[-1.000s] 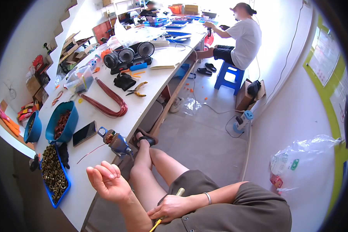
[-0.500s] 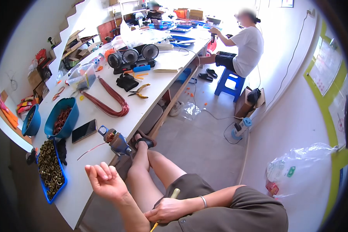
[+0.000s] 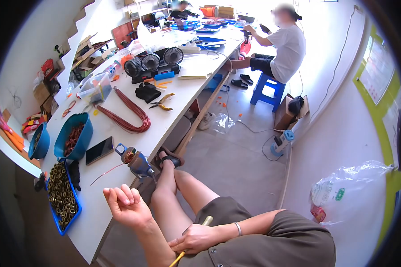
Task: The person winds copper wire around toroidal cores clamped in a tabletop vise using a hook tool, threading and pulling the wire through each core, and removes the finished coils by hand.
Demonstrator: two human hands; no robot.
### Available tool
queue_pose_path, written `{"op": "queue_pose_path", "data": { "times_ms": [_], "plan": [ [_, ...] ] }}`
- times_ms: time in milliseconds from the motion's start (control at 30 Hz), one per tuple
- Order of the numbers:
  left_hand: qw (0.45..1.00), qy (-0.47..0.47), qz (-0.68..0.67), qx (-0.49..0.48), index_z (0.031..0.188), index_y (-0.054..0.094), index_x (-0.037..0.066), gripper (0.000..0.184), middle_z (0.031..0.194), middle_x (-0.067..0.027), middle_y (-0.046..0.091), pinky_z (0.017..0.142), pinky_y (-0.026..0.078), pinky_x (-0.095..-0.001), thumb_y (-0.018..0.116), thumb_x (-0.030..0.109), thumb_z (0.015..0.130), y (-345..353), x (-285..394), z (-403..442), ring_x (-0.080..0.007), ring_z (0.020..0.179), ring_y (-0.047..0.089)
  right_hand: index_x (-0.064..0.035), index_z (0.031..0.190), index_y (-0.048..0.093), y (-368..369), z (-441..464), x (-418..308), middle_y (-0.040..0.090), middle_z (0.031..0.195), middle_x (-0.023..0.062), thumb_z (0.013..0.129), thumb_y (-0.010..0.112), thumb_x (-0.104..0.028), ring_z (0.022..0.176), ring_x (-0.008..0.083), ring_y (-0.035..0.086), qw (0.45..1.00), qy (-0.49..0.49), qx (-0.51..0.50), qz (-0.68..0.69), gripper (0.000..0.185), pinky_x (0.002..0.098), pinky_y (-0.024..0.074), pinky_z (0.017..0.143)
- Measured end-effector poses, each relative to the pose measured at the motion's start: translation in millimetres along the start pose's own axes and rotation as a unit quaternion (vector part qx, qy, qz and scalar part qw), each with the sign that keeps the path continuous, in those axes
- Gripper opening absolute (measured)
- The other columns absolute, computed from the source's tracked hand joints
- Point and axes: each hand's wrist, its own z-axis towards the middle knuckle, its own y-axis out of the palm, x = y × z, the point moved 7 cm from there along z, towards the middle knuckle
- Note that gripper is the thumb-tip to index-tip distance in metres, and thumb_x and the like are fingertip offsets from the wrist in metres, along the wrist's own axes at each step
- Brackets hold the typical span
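My left hand (image 3: 128, 207) is raised in front of the table's near edge, palm up, its fingers curled in with nothing visible in them. Across my lap, my right hand (image 3: 196, 239) is closed around a tool with a pale handle (image 3: 207, 220); a thin yellow shaft (image 3: 178, 258) comes out below, near my left forearm. Beyond my left hand, a blue vise (image 3: 141, 167) on the table edge holds a copper-wound coil (image 3: 130, 155), from which a reddish wire (image 3: 107, 173) sticks out. A phone (image 3: 100, 151) lies beside it.
The white table (image 3: 93, 193) bears a blue tray of metal rings (image 3: 63, 196), a teal bin (image 3: 75, 138), a red wire bundle (image 3: 136, 116), pliers (image 3: 163, 103) and fans (image 3: 151, 63). A person (image 3: 285, 46) sits on a blue stool (image 3: 268, 91); another person (image 3: 181, 12) is farther back.
The view has shifted slightly. My two hands keep almost the same pose. The seated person's hands have moved a little.
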Motion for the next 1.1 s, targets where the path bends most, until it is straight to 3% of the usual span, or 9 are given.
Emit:
{"op": "queue_pose_path", "data": {
  "times_ms": [233, 400, 467, 600, 800, 900, 933, 1000, 1100],
  "plan": [
    [1.0, -0.001, 0.015, 0.018, 0.083, 0.051, 0.01, 0.01, 0.05, 0.002, 0.033, 0.04, 0.024, -0.021, 0.046, 0.008, 0.092, -3.7, -4.8, -2.5, -0.0075, 0.046, 0.025, -0.0083, 0.092, 0.062, 26.1, -4.0, -9.7, 0.065, 0.093, 0.0029, 0.072, 0.06, -0.02, 0.067, 0.0289, 0.06, 0.99, -0.056, -0.127, 0.039, 0.023, 0.0395, 0.046, 0.054],
    [1.0, 0.0, 0.02, 0.009, 0.082, 0.05, 0.01, 0.011, 0.05, 0.0022, 0.033, 0.04, 0.024, -0.0212, 0.046, 0.007, 0.091, 2.0, -4.2, 0.9, -0.0073, 0.046, 0.026, -0.013, 0.099, 0.064, 4.8, -3.4, 11.4, 0.065, 0.1, 0.0015, 0.077, 0.056, -0.016, 0.065, 0.0268, 0.061, 0.996, 0.076, 0.011, 0.036, 0.023, 0.0368, 0.0489, 0.056],
    [1.0, 0.008, 0.026, 0.001, 0.082, 0.05, 0.01, 0.011, 0.05, 0.0023, 0.033, 0.04, 0.024, -0.0212, 0.046, 0.006, 0.091, 5.9, -4.4, -0.9, -0.0073, 0.046, 0.026, -0.0139, 0.101, 0.064, -16.5, 1.1, 6.7, 0.064, 0.106, 0.0016, 0.076, 0.058, -0.016, 0.064, 0.0263, 0.061, 0.997, 0.054, 0.058, 0.005, 0.026, 0.0371, 0.0491, 0.055],
    [0.999, 0.007, 0.042, 0.001, 0.08, 0.048, 0.01, 0.012, 0.05, 0.0022, 0.033, 0.04, 0.024, -0.0209, 0.047, 0.006, 0.09, 7.6, -9.1, -4.3, -0.0072, 0.046, 0.026, -0.0094, 0.089, 0.063, 5.6, -1.8, -4.6, 0.063, 0.108, 0.001, 0.072, 0.062, -0.017, 0.065, 0.0266, 0.06, 0.999, -0.013, -0.03, -0.002, 0.018, 0.0364, 0.048, 0.056],
    [0.997, 0.032, 0.067, 0.001, 0.077, 0.046, 0.011, 0.013, 0.05, 0.0025, 0.033, 0.04, 0.023, -0.0207, 0.048, 0.007, 0.09, 10.2, -6.3, -3.1, -0.0069, 0.046, 0.027, -0.0071, 0.093, 0.062, 38.5, -5.3, -14.5, 0.064, 0.103, 0.0053, 0.076, 0.06, -0.022, 0.08, 0.0282, 0.062, 0.982, -0.085, -0.136, 0.096, 0.023, 0.0384, 0.0491, 0.061],
    [0.997, 0.032, 0.067, 0.006, 0.077, 0.046, 0.011, 0.014, 0.05, 0.0027, 0.033, 0.04, 0.023, -0.0206, 0.048, 0.007, 0.09, 9.3, -3.6, -1.2, -0.0069, 0.046, 0.027, -0.0107, 0.098, 0.064, 30.5, -4.3, -3.8, 0.065, 0.1, 0.005, 0.075, 0.06, -0.02, 0.081, 0.028, 0.062, 0.986, 0.001, -0.158, 0.054, 0.025, 0.0375, 0.0492, 0.061],
    [0.998, 0.031, 0.061, 0.013, 0.077, 0.047, 0.011, 0.013, 0.05, 0.0028, 0.033, 0.04, 0.022, -0.0205, 0.048, 0.007, 0.09, 8.9, -3.2, -0.2, -0.0069, 0.046, 0.027, -0.0124, 0.093, 0.066, 20.0, -3.9, 2.8, 0.067, 0.097, 0.0035, 0.074, 0.061, -0.02, 0.065, 0.0281, 0.061, 0.997, 0.026, -0.044, 0.064, 0.021, 0.0375, 0.0479, 0.054],
    [0.998, 0.028, 0.054, 0.007, 0.078, 0.047, 0.011, 0.013, 0.05, 0.0029, 0.033, 0.04, 0.022, -0.0203, 0.048, 0.007, 0.09, 1.5, -3.9, 0.6, -0.0068, 0.046, 0.026, -0.0127, 0.095, 0.066, -7.1, -3.8, 10.3, 0.065, 0.103, 0.0038, 0.074, 0.06, -0.017, 0.062, 0.0282, 0.061, 0.992, 0.106, 0.053, 0.042, 0.022, 0.038, 0.0483, 0.054],
    [0.998, 0.021, 0.053, 0.012, 0.079, 0.048, 0.011, 0.011, 0.05, 0.0031, 0.033, 0.04, 0.022, -0.0201, 0.049, 0.006, 0.089, -1.7, -8.5, -2.4, -0.0066, 0.046, 0.027, -0.0096, 0.095, 0.065, 0.0, -1.0, 2.9, 0.063, 0.11, 0.0023, 0.074, 0.061, -0.016, 0.062, 0.0285, 0.061, 1.0, 0.026, -0.004, 0.009, 0.022, 0.038, 0.0492, 0.053]
  ]
}}
